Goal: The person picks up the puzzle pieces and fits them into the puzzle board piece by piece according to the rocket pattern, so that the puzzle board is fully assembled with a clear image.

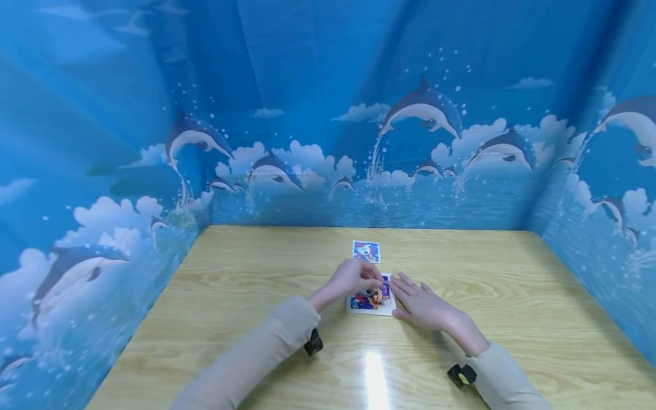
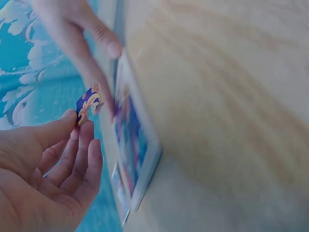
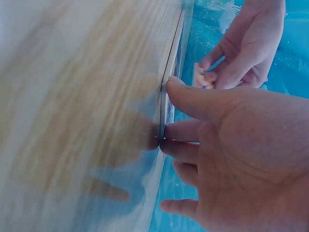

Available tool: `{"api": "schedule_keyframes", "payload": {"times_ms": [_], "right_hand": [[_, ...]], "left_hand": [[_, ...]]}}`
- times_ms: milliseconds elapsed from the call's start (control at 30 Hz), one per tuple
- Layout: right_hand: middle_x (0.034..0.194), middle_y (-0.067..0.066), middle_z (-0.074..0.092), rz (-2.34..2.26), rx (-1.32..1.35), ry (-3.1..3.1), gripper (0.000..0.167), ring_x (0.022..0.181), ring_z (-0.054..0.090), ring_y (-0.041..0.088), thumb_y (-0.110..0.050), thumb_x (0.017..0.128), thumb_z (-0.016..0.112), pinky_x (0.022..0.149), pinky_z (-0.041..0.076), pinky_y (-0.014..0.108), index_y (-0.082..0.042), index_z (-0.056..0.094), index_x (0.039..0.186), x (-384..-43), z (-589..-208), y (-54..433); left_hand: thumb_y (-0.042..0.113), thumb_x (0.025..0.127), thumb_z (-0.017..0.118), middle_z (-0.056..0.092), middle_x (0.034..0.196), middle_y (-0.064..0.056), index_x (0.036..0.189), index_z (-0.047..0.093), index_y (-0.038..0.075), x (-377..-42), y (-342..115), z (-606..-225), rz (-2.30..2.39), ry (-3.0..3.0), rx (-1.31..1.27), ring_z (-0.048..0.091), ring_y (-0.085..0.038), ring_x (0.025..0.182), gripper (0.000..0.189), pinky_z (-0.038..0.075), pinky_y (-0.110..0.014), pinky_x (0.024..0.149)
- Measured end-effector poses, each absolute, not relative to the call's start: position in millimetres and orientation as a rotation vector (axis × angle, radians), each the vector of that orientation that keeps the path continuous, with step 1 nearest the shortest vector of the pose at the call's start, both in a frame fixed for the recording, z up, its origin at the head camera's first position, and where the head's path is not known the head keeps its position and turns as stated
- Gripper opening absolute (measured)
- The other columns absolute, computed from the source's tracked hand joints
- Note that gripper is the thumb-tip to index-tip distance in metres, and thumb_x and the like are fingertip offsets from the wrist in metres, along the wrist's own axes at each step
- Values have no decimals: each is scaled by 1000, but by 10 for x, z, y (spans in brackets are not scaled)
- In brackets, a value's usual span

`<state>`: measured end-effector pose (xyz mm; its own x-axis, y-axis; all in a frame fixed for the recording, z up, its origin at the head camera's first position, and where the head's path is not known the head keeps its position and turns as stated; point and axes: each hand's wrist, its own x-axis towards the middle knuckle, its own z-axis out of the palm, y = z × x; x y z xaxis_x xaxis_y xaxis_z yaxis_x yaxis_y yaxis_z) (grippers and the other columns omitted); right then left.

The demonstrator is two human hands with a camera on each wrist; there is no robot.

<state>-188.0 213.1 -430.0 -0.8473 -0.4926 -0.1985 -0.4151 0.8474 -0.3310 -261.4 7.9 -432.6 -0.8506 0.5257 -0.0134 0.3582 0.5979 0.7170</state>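
My left hand (image 1: 355,277) is over a small jigsaw puzzle board (image 1: 388,311) with a pale border and a purple and orange picture. Between thumb and fingertips it pinches a jigsaw piece (image 2: 89,105), dark blue with orange swirls, raised above the board in the left wrist view. My right hand (image 1: 422,303) lies at the board's right side with fingers spread. In the right wrist view its thumb and fingertips touch the board's edge, and the held piece (image 3: 202,77) shows beyond. Part of the board's picture is hidden under my left hand.
A square picture card (image 1: 366,251) with a white figure on blue and red lies just behind the board. The wooden table (image 1: 246,319) meets a blue dolphin-print curtain (image 1: 318,114) at the back and both sides.
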Motion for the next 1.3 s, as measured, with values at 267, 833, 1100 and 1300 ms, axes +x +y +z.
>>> {"api": "schedule_keyframes", "payload": {"times_ms": [267, 833, 1100, 1300], "right_hand": [[165, 23, 19, -423, -692, 2745, 68, 152, 12, 45, -34, 106, 53, 117, 13, 72, 3, 27, 157, -1889, -4313, 2126], [165, 24, 19, -410, -694, 2742, 66, 153, 11, 44, -32, 106, 52, 118, 12, 71, 4, 28, 156, -1875, -4304, 2155], [165, 24, 19, -409, -695, 2739, 66, 153, 11, 44, -33, 106, 52, 118, 12, 70, 4, 28, 156, -1881, -4315, 2148], [163, 24, 26, -412, -722, 2793, 68, 151, 17, 46, -35, 103, 59, 116, 17, 71, 4, 35, 153, -1910, -4331, 2166]], "left_hand": [[22, 90, 78, 74, 87, 7, 92, 76, 18, -2538, 167, -4436, 1043, 2598, 743, 64, -1, 73, 4, 53, -17, 68], [16, 83, 84, 70, 77, 8, 91, 77, 13, -2514, 233, -4495, 1009, 2578, 733, 61, -1, 66, 11, 51, -14, 62], [13, 82, 85, 68, 76, 8, 90, 76, 13, -2515, 238, -4499, 966, 2594, 734, 60, -2, 67, 12, 50, -14, 62], [22, 93, 75, 71, 86, 7, 96, 75, 15, -2532, 155, -4462, 1001, 2620, 730, 61, -3, 73, 7, 52, -16, 68]]}}
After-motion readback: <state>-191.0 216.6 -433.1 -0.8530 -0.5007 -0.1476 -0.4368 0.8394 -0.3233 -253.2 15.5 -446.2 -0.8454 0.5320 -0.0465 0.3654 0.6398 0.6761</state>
